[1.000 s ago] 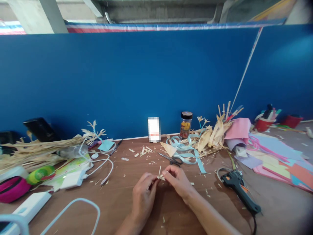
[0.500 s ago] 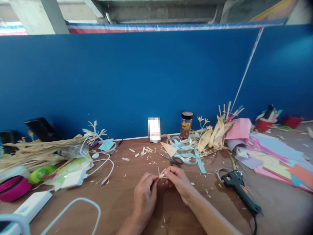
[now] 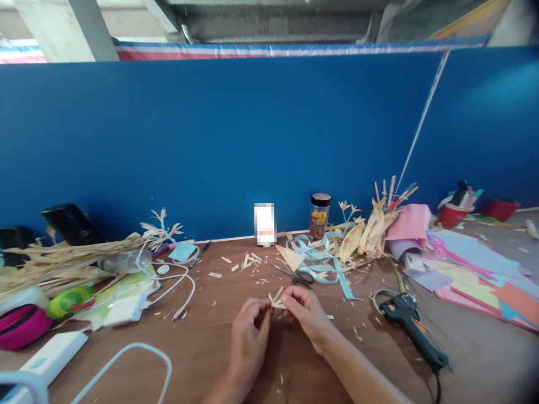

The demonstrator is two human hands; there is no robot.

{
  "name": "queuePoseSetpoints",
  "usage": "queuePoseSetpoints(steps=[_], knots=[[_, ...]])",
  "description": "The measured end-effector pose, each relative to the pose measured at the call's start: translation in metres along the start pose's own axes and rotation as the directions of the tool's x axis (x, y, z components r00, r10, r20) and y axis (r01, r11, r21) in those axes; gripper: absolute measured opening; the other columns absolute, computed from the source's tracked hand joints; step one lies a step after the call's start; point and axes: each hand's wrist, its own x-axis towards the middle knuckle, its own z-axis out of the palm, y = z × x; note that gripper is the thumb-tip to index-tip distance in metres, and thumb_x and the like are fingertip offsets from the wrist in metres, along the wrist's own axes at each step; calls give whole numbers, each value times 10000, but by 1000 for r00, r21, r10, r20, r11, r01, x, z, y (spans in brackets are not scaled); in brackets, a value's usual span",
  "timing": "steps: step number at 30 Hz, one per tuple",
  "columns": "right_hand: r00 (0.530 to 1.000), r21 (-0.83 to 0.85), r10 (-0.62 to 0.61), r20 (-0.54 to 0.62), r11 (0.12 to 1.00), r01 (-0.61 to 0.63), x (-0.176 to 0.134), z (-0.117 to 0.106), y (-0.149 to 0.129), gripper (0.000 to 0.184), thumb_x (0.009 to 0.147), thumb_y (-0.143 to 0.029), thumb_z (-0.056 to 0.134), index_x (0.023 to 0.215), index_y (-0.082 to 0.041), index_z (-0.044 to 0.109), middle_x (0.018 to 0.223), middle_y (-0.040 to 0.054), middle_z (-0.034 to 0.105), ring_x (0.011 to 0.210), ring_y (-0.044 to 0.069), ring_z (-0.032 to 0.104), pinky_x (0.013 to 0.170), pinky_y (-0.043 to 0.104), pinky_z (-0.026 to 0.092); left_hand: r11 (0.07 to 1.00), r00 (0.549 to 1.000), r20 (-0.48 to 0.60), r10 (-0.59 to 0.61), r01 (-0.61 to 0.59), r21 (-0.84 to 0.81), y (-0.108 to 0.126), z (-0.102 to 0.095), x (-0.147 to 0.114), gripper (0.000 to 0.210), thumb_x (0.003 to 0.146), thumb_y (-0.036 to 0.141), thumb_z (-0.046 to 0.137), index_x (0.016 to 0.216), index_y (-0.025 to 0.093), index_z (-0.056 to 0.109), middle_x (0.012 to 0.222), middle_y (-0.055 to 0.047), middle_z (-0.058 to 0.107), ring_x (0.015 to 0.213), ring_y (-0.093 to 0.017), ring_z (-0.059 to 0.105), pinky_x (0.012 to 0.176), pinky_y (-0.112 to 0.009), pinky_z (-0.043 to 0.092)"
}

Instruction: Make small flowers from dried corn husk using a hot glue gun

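Between my hands is a small pale corn husk flower (image 3: 277,301) with narrow pointed petals fanning upward. My left hand (image 3: 251,328) pinches its left side between thumb and fingertips. From the right, my right hand (image 3: 306,312) grips it with thumb and forefinger; the fingers partly hide it. Just beyond my hands lie dark-handled scissors (image 3: 300,277), their blades pointing up and left. A curled light blue ribbon (image 3: 332,272) lies behind and to the right of them, beside a flat piece of husk (image 3: 290,257).
A glue gun (image 3: 413,330) lies at right, near coloured paper sheets (image 3: 478,255). Dried corn husks (image 3: 364,238) and a lidded jar (image 3: 320,216) stand by the blue partition. At left are more husks (image 3: 63,255), white cables (image 3: 185,280), a power strip (image 3: 53,362) and a pink pouch (image 3: 25,325).
The flower's petals now spread wider and show more clearly between my fingertips. Both hands stay in nearly the same place, and the view has shifted slightly.
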Motion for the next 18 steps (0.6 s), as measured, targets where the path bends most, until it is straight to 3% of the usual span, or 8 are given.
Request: queuePoseSetpoints(steps=[9, 18], knots=[[989, 56, 145, 19, 988, -146, 0, -2, -4, 254, 665, -396, 589, 630, -151, 531, 597, -14, 567, 509, 73, 474, 430, 152, 298, 998, 998, 47, -43, 44, -39, 2, -3, 2, 183, 764, 258, 491, 686, 165, 627, 636, -18, 557, 606, -144, 516, 561, -232, 393], [998, 2, 60, -32, 998, -60, 1, 0, 2, 287, 690, -414, 563, 622, -137, 537, 569, -10, 566, 483, 69, 469, 442, 165, 318, 955, 976, 71, -207, 217, -203, -10, -1, 3, 196, 722, 317, 540, 636, 146, 588, 601, -5, 569, 566, -129, 496, 523, -207, 372]])
